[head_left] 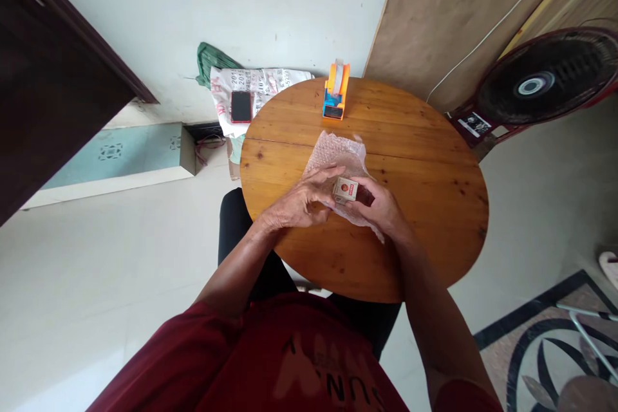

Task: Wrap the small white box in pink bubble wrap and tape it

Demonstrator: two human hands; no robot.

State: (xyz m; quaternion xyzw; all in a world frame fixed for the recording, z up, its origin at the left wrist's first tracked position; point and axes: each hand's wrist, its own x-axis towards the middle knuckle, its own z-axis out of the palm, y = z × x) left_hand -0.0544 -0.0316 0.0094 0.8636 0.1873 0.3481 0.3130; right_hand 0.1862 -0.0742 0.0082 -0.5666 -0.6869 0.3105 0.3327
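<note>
A small pale cardboard box point(346, 189) with a red print on its top is held between the thumb and fingers of my right hand point(383, 207). From the other side my left hand point(305, 198) comes up close to the box, its fingers apart and slightly curved. Whether the left fingertips touch the box I cannot tell. Beneath the box and both hands lies a crumpled sheet of pinkish bubble wrap point(333, 149), one corner sticking out under the right wrist.
An orange and blue tape dispenser point(336, 93) stands at the far edge of the round wooden table point(434, 206). Left of the table, a phone point(241, 107) lies on a printed white sack point(270, 80). A large fan point(535, 87) stands at the right.
</note>
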